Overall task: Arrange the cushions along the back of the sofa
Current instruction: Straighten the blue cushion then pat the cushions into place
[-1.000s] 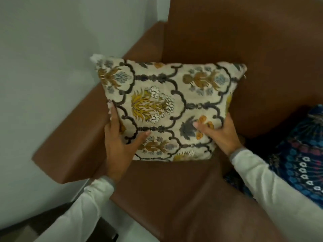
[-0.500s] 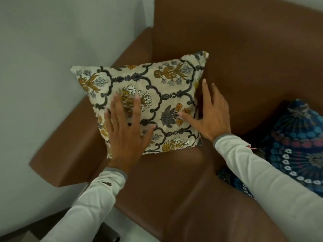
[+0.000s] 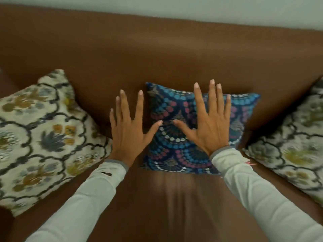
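Note:
A blue patterned cushion (image 3: 176, 145) leans against the brown sofa back (image 3: 157, 55) in the middle. A cream floral cushion (image 3: 43, 137) stands at the left, and a second cream floral cushion (image 3: 293, 145) at the right. My right hand (image 3: 209, 119) is spread flat over the blue cushion's face with fingers apart. My left hand (image 3: 129, 124) is spread beside the blue cushion's left edge, in front of the sofa back, its thumb reaching the cushion. Neither hand grips anything.
The brown sofa seat (image 3: 166, 206) stretches below the cushions toward me. A pale wall (image 3: 192, 6) runs above the sofa back. Bare sofa back shows between the cushions.
My view has swung right from the sofa's left corner to its middle. Both hands left the cream floral cushion and now spread at the blue cushion.

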Available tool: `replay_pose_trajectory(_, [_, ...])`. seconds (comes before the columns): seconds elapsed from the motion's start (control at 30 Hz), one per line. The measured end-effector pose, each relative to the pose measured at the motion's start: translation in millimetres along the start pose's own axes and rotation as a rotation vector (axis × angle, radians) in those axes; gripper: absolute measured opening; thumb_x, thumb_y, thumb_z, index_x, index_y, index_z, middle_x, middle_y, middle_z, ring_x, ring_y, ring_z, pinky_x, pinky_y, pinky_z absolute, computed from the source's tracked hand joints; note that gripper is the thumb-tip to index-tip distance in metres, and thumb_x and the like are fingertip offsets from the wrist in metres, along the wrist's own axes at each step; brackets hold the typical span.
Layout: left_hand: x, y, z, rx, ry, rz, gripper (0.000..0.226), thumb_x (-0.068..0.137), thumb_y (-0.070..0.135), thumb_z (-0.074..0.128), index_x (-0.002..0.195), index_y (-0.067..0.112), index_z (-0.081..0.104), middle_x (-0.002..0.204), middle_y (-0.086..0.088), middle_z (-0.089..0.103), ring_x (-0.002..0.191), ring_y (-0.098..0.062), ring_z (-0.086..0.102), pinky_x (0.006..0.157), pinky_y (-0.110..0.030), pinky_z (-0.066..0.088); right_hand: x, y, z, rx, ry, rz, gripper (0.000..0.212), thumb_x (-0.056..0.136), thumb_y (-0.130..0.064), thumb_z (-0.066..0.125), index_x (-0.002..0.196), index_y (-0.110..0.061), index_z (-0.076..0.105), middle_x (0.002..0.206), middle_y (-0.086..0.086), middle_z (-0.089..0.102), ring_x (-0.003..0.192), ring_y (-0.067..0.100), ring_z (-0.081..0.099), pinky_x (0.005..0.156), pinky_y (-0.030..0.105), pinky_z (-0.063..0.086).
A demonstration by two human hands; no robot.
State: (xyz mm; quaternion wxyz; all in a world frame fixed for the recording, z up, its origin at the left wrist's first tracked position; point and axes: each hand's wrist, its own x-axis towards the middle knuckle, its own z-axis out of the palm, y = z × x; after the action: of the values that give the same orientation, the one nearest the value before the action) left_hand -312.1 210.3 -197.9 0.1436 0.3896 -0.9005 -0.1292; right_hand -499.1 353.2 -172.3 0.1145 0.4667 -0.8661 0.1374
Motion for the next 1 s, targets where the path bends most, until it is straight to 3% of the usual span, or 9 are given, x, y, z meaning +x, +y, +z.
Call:
replay_pose_trajectory(0.13, [5,38,20,-0.284,-0.168,-0.181,0.123,0.088,0.094,0.045,0.175,0.029,-0.011,0.184,-0.019,-0.009,0.169,-0.044,0.011,0.13,-0.064,0.023,-24,78,-15,0.089,-0.011,0.259,0.118,0.087,-0.085,0.055,0.173,-0.016,0.012,0.177,0.029,0.007,0.165,0.047,0.009,0.129,0.066,0.013])
replay_pose_trajectory(0.2, [5,47,32,-0.483,-0.238,-0.294,0.129,0.085,0.092,0.055,0.175,0.029,-0.013,0.185,-0.009,-0.001,0.168,-0.037,0.018,0.132,-0.058,0.027,-34,109,-15,0.298,-0.099,0.449,0.129,0.083,-0.084,0.064,0.172,-0.016,0.0,0.18,0.022,0.005,0.167,0.04,0.007,0.131,0.06,0.012])
replay_pose_trajectory(0.27, [4,55,42,-0.681,-0.247,-0.37,0.131,0.081,0.093,0.061,0.177,0.031,-0.003,0.182,0.002,0.02,0.165,-0.025,0.029,0.134,-0.051,0.027,-39,130,-15,0.657,-0.16,0.663,0.137,0.079,-0.079,0.074,0.172,-0.017,-0.006,0.18,0.01,0.015,0.165,0.028,0.02,0.133,0.051,0.02])
replay_pose_trajectory(0.37, [2,56,54,-0.851,-0.198,-0.384,0.103,0.087,0.078,0.073,0.17,0.041,0.026,0.158,0.027,0.05,0.137,0.012,0.053,0.12,-0.031,0.04,-41,139,-14,1.144,-0.321,0.946,0.111,0.088,-0.056,0.079,0.171,-0.02,0.015,0.168,0.0,0.043,0.134,0.015,0.058,0.107,0.035,0.049])
replay_pose_trajectory(0.43, [1,56,56,-0.896,-0.165,-0.393,0.095,0.085,0.074,0.078,0.165,0.044,0.036,0.146,0.037,0.055,0.121,0.026,0.055,0.112,-0.024,0.043,-46,136,-2,1.254,-0.39,0.953,0.096,0.078,-0.058,0.084,0.159,-0.028,0.042,0.152,-0.004,0.062,0.118,0.01,0.068,0.098,0.035,0.058])
replay_pose_trajectory(0.53, [-1,52,53,-0.93,-0.152,-0.417,0.098,0.078,0.073,0.08,0.162,0.041,0.041,0.144,0.035,0.059,0.124,0.021,0.058,0.115,-0.029,0.047,-51,130,16,1.208,-0.323,0.91,0.103,0.055,-0.078,0.091,0.145,-0.041,0.057,0.137,-0.014,0.072,0.125,0.017,0.07,0.111,0.049,0.055])
replay_pose_trajectory(0.67, [-4,36,42,-0.952,-0.117,-0.451,0.107,0.072,0.082,0.082,0.162,0.039,0.042,0.148,0.024,0.063,0.135,0.002,0.061,0.121,-0.044,0.049,-44,111,17,1.202,-0.313,0.858,0.102,0.053,-0.082,0.089,0.142,-0.043,0.059,0.135,-0.016,0.074,0.126,0.017,0.07,0.111,0.048,0.055])
replay_pose_trajectory(0.83, [-5,20,34,-0.944,-0.106,-0.472,0.102,0.075,0.077,0.081,0.162,0.038,0.043,0.145,0.029,0.063,0.13,0.011,0.061,0.123,-0.044,0.048,-37,90,20,1.202,-0.294,0.844,0.103,0.052,-0.084,0.088,0.142,-0.043,0.058,0.134,-0.016,0.073,0.126,0.017,0.07,0.111,0.05,0.055])
replay_pose_trajectory(1.0, [-2,24,37,-0.947,-0.127,-0.472,0.106,0.071,0.086,0.08,0.161,0.042,0.044,0.146,0.026,0.065,0.135,0.001,0.062,0.122,-0.048,0.048,-40,93,20,1.186,-0.268,0.845,0.103,0.053,-0.086,0.086,0.142,-0.043,0.058,0.135,-0.016,0.073,0.125,0.017,0.07,0.112,0.05,0.054])
